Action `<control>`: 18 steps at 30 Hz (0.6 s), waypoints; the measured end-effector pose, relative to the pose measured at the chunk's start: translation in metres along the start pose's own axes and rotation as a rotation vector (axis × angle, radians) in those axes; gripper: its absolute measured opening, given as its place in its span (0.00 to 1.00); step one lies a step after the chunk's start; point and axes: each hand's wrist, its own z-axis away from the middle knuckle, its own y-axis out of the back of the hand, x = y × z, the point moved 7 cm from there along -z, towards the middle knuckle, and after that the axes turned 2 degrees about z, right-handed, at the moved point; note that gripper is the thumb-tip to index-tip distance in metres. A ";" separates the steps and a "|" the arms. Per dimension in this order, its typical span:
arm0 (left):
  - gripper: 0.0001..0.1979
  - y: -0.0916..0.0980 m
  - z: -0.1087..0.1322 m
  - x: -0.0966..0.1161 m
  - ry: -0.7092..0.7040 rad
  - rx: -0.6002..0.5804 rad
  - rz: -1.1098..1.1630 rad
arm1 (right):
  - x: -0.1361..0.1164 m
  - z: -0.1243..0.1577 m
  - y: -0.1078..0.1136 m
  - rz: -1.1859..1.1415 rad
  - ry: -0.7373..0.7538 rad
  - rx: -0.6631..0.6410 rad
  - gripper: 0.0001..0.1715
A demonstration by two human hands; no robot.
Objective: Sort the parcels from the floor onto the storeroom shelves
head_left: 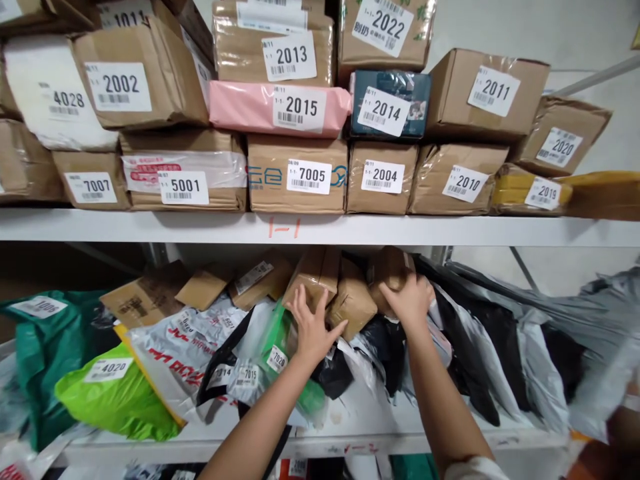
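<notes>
My left hand (316, 325) has its fingers spread, with the fingertips against the front of a brown cardboard box (314, 267) on the lower shelf. Just right of those fingers, a crumpled brown package (354, 303) leans at a tilt. My right hand (413, 300) is closed around a small cardboard box (391, 272), thumb across its front and fingers at its right side. Below the hands are a green plastic parcel (277, 340) labelled 7020 and dark and white plastic mailers (367, 373).
Labelled boxes crowd the upper shelf (320, 227), whose edge runs just above my hands. On the lower shelf's left lie a lime-green bag (115, 393), a teal bag (55, 360) and a grey mailer (175, 353). Black and grey mailers (480, 353) lean at the right.
</notes>
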 end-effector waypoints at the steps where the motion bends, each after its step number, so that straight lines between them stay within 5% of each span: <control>1: 0.38 -0.002 0.003 0.000 -0.005 -0.032 0.010 | -0.010 -0.001 0.001 -0.010 0.069 -0.022 0.43; 4: 0.37 -0.005 0.012 -0.001 0.006 -0.121 0.047 | -0.035 0.001 0.000 -0.094 0.289 -0.058 0.27; 6: 0.34 -0.002 0.022 0.000 0.012 -0.140 0.078 | -0.038 0.004 -0.002 -0.137 0.306 -0.059 0.22; 9: 0.28 0.012 0.042 0.006 -0.026 -0.100 0.149 | -0.027 0.008 -0.002 -0.122 0.258 -0.034 0.24; 14: 0.20 0.037 0.083 0.020 -0.161 0.000 0.301 | -0.021 0.028 0.004 0.010 0.380 -0.059 0.35; 18: 0.16 0.041 0.117 0.024 -0.188 -0.017 0.383 | -0.007 0.084 0.013 -0.127 0.327 0.036 0.39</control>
